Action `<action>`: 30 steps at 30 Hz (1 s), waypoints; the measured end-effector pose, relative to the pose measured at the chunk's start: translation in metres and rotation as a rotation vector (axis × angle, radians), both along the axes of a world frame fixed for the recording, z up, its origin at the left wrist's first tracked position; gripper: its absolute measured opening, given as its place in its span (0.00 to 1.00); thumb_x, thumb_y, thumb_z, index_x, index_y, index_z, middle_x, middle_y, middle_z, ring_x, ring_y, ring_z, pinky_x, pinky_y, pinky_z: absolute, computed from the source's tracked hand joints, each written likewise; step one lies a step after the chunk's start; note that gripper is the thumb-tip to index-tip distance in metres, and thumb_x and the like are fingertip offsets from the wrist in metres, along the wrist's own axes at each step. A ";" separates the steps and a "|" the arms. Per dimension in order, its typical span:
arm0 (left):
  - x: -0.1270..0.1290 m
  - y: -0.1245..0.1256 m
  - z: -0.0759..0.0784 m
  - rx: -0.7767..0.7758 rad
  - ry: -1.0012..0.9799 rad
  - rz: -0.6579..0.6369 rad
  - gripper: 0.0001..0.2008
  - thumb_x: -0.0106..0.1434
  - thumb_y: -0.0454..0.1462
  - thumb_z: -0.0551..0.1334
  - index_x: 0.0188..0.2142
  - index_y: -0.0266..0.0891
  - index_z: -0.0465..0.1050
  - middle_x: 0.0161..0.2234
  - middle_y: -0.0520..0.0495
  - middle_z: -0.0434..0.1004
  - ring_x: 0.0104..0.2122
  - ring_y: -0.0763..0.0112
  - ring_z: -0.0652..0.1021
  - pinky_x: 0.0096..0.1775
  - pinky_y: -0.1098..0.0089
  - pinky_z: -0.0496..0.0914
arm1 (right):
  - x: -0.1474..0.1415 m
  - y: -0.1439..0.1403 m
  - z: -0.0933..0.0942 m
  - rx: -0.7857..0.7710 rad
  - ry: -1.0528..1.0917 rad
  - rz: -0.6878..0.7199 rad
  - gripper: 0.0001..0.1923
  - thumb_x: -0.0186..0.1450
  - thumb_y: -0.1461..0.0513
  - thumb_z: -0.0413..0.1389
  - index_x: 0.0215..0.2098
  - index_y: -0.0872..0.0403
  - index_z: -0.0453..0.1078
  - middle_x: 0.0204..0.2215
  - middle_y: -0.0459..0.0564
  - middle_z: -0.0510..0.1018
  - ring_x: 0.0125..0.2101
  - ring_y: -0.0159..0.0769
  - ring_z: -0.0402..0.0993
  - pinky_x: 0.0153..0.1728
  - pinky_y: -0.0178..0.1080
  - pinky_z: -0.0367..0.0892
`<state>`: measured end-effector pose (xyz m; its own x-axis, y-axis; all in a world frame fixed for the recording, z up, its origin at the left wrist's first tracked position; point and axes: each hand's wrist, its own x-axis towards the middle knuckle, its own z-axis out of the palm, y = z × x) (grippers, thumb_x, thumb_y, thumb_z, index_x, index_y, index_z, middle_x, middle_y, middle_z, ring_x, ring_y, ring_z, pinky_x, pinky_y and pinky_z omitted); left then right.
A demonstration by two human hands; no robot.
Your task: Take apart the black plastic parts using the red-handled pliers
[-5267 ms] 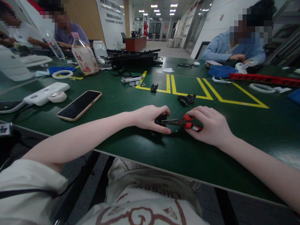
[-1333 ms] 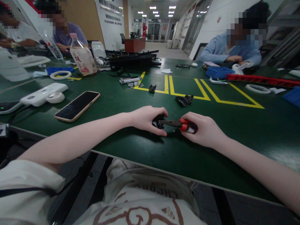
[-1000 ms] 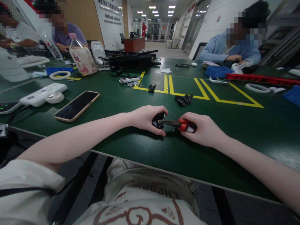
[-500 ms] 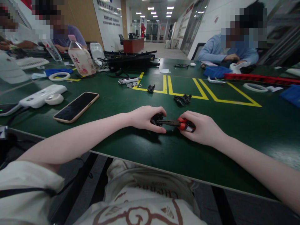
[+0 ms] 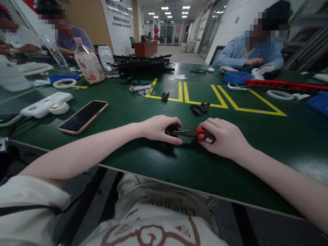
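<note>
Holds a black part in the half-curled left hand at frame centre, seemingly to steady it against red-handled pliers; grips these in the wrapped right hand, right of centre.

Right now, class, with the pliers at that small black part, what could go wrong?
1. The pliers in the right hand point toward the left hand, so a slip might jab or pinch its fingers.
2. The black part sits between left thumb and fingers; a hard pull could jerk it loose.
3. The phone lies just beyond the left forearm, which might knock it.
</note>
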<state>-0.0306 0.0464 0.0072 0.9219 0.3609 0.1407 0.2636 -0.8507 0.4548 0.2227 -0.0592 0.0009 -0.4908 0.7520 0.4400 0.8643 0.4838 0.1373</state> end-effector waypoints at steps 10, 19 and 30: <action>0.001 0.001 -0.001 -0.010 -0.007 -0.012 0.31 0.58 0.57 0.66 0.52 0.39 0.70 0.44 0.44 0.80 0.39 0.62 0.78 0.38 0.67 0.67 | 0.002 0.005 -0.001 -0.054 0.040 0.030 0.10 0.60 0.57 0.55 0.39 0.53 0.69 0.34 0.54 0.78 0.33 0.44 0.74 0.32 0.43 0.66; 0.000 0.000 0.000 0.012 0.014 -0.015 0.31 0.57 0.56 0.67 0.52 0.40 0.69 0.46 0.43 0.79 0.40 0.61 0.78 0.39 0.67 0.67 | 0.000 0.005 -0.002 -0.131 0.160 0.018 0.11 0.60 0.57 0.57 0.40 0.51 0.68 0.36 0.52 0.78 0.34 0.43 0.74 0.32 0.42 0.67; -0.001 0.001 0.001 -0.001 0.018 -0.018 0.32 0.59 0.56 0.66 0.54 0.38 0.69 0.45 0.42 0.79 0.40 0.61 0.78 0.39 0.67 0.67 | 0.000 0.004 -0.005 -0.165 0.169 -0.003 0.10 0.60 0.57 0.56 0.39 0.51 0.67 0.35 0.52 0.77 0.32 0.42 0.74 0.30 0.41 0.66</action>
<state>-0.0315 0.0476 0.0083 0.9306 0.3445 0.1242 0.2563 -0.8550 0.4508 0.2224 -0.0551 -0.0040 -0.4184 0.8219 0.3864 0.8698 0.4852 -0.0902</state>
